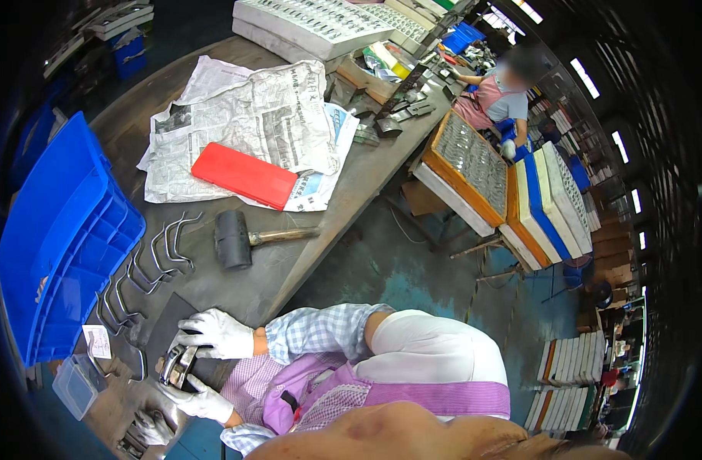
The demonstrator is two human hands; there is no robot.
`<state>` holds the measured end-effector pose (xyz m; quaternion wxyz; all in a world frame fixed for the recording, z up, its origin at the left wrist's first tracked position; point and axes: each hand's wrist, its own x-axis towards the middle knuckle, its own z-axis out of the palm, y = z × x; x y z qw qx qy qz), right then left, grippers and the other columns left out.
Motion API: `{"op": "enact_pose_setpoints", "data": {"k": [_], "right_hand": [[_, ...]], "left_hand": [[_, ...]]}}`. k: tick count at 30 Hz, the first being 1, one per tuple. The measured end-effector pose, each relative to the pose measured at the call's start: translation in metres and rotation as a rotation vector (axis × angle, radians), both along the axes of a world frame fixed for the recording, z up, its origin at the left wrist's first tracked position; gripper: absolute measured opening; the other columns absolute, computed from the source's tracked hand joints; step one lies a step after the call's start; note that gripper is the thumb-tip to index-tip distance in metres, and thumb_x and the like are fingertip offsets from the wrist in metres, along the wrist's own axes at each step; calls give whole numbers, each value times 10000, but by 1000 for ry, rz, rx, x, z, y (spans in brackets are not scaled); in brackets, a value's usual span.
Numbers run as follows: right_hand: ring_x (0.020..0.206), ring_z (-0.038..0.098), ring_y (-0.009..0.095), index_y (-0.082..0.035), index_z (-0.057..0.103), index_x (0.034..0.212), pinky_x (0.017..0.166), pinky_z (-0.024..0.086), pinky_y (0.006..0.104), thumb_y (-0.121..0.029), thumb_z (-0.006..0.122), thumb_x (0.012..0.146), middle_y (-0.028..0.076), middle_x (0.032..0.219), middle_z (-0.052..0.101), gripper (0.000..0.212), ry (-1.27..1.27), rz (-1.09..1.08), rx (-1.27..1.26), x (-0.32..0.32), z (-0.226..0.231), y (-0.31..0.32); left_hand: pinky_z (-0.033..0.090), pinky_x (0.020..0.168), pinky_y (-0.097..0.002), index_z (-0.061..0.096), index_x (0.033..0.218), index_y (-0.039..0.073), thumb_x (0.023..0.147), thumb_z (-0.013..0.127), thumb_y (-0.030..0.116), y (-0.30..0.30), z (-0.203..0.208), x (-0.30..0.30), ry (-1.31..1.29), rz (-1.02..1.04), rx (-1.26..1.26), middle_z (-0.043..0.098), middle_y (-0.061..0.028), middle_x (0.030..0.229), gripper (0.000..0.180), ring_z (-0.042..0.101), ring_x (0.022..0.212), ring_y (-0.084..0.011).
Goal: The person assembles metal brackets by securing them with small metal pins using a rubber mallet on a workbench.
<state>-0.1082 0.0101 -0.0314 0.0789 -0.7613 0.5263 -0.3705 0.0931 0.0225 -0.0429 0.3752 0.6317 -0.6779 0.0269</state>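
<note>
A shiny, curved metal part [177,366] is held between my two white-gloved hands, over the edge of a dark flat plate [171,320] on the table. My right hand [219,334] grips its upper end, fingers bent and thumb against it. My left hand [197,402] pinches the lower end between thumb and fingers. The part's exact kind is unclear, as the gloves cover much of it. Beyond my hands, several bent metal rods [140,268] lie in a row. A black-headed mallet [233,239] with a wooden handle rests nearby on its side.
A blue plastic bin [56,230] stands tilted at left. A red flat case [243,175] lies on newspaper [236,115]. Near the bottom left are a clear box [76,385] and a grey-white glove [153,428]. A person [489,100] works beyond stacked trays [466,165].
</note>
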Motion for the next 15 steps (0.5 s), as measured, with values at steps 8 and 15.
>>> {"op": "enact_pose_setpoints", "data": {"k": [8,15], "right_hand": [[1226,572,321,-178,601,1369,983,469,480,-313,712,859,139,1430,550,539,-21,29,8,-3,5,1],[1233,577,329,-174,600,1368,986,476,489,-292,731,844,147,1411,563,554,-40,25,7,-2,5,0]], "left_hand": [[512,1035,-474,464,1509,-18,1053,509,546,1,-14,4,-56,88,18,566,-246,1464,727,617,1261,-410],[505,1049,-476,475,1498,-30,1055,511,540,-1,-10,3,-20,44,-21,567,-249,1463,723,613,1271,-409]]}}
